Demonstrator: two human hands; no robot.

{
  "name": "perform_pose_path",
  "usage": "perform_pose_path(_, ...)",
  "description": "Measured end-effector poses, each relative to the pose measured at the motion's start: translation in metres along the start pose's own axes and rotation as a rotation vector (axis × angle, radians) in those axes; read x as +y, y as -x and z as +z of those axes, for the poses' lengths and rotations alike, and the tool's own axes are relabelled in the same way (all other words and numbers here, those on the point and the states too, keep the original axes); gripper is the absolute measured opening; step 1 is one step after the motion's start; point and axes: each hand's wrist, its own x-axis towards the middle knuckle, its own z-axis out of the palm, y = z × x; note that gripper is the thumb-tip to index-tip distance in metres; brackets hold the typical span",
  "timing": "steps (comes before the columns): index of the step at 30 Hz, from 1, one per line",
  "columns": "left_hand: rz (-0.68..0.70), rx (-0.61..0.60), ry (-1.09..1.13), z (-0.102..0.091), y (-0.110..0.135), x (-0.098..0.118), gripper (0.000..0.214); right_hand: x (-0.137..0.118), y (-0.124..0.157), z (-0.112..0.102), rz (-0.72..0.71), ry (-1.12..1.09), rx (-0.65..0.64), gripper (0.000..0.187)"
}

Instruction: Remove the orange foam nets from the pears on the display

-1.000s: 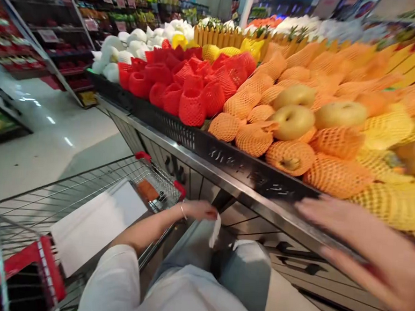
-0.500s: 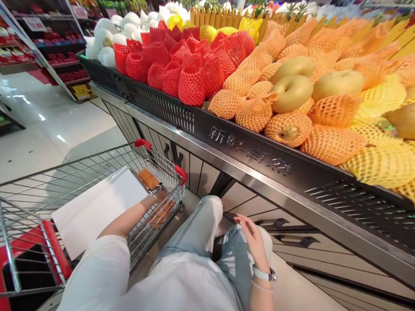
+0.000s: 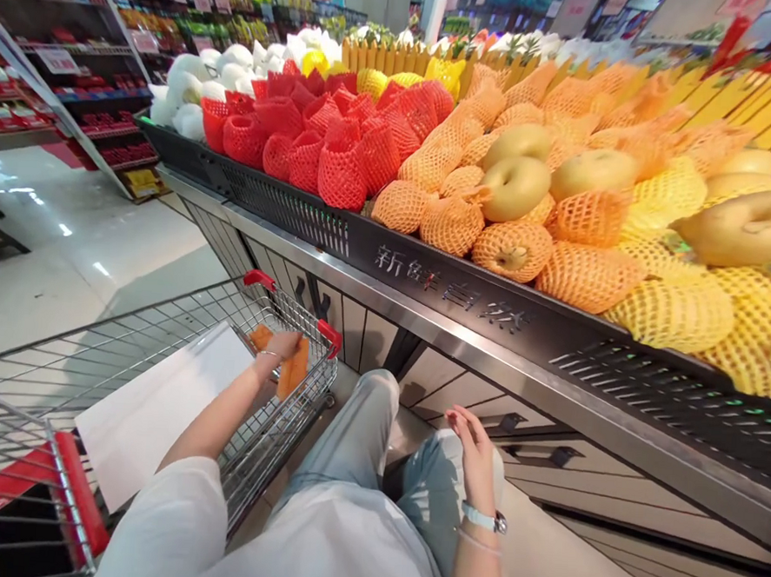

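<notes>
Inside the shopping cart (image 3: pixel 229 286), my left hand (image 3: pixel 283 345) is closed on an orange oblong item (image 3: pixel 294 372), which stands out below the fingers. Its exact kind is not clear. Another orange item (image 3: pixel 261 337) lies to the left of the hand, partly hidden by it. My right hand (image 3: pixel 474 442) is held above my right knee with nothing in it. Its fingers are loosely bent and apart, and a watch is on the wrist. A large white flat sheet or box (image 3: pixel 156 405) lies in the cart under my left forearm.
Ahead runs a fruit stand with a black slatted rim (image 3: pixel 451 288). It bears fruit in red foam nets (image 3: pixel 344 168), orange foam nets (image 3: pixel 451 223) and yellow foam nets (image 3: pixel 672 306), plus bare pears (image 3: pixel 515 188). Stocked shelves (image 3: pixel 92 53) stand at the far left.
My left hand has risen slightly and shifted left, and the orange item now hangs upright from it. My right hand has barely moved. The view has swung a little to the right.
</notes>
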Motion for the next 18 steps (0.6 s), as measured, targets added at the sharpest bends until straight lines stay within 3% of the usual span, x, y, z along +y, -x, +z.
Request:
perform_pose_path(3,-0.011,0.117,-0.097,-0.054,-0.005,0.0,0.016,-0.007,-0.004,0.005,-0.03,-0.038,0.001,0.041)
perform_pose_path(5,0.039,0.26,-0.138,-0.089,0.007,0.011,0.019,-0.017,-0.005,0.01,-0.051,-0.055,-0.008,0.041)
perform_pose_path(7,0.183,0.422,-0.1,-0.113,0.027,0.032,0.017,-0.03,-0.005,0.016,-0.076,-0.071,-0.034,0.04)
perform_pose_path(9,0.394,0.487,0.152,-0.123,0.046,0.061,0.02,-0.047,-0.004,0.022,-0.099,-0.083,-0.114,0.037)
perform_pose_path(11,0.542,0.479,0.468,-0.118,0.057,0.096,0.026,-0.066,-0.001,0.029,-0.126,-0.075,-0.259,0.033)
perform_pose_path(14,0.671,0.441,0.678,-0.091,0.053,0.143,0.026,-0.091,0.005,0.041,-0.226,-0.011,-0.399,0.026)
perform_pose_path(16,0.745,0.416,0.745,-0.069,0.044,0.163,0.026,-0.1,0.007,0.048,-0.277,-0.009,-0.321,0.023)
perform_pose_path(18,0.787,0.431,0.812,-0.047,0.035,0.172,0.025,-0.102,0.006,0.05,-0.274,-0.047,-0.146,0.02)
